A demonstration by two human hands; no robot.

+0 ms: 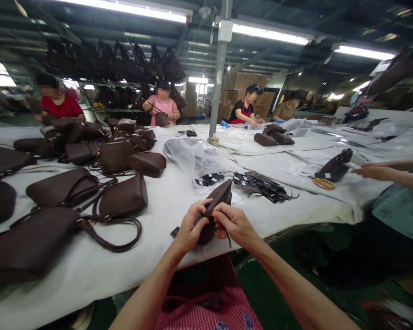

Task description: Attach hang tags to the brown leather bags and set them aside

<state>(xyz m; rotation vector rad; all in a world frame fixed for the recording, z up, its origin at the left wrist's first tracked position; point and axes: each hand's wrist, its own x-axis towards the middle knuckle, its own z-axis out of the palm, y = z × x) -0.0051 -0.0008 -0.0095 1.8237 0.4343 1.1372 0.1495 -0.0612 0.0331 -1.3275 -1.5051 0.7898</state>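
Note:
A small dark brown leather bag (221,194) stands tilted at the table's front edge, between my two hands. My left hand (192,225) is closed on its left side, thumb and fingers pinching the upper edge. My right hand (234,223) pinches the bag's right side near the same edge; a thin dark strap end hangs below these fingers. What lies inside the bag is hidden. A black tag (174,232) shows beside my left hand. Just beyond the bag, several black hang tags (261,185) lie in a loose pile.
Many brown handbags (120,156) crowd the left side of the white-covered table (172,206). Clear plastic wrapping (189,153) lies ahead, by a metal post (217,87). At right, a co-worker's hand (371,170) reaches to another brown bag (335,166) beside yellow tape rolls (324,184).

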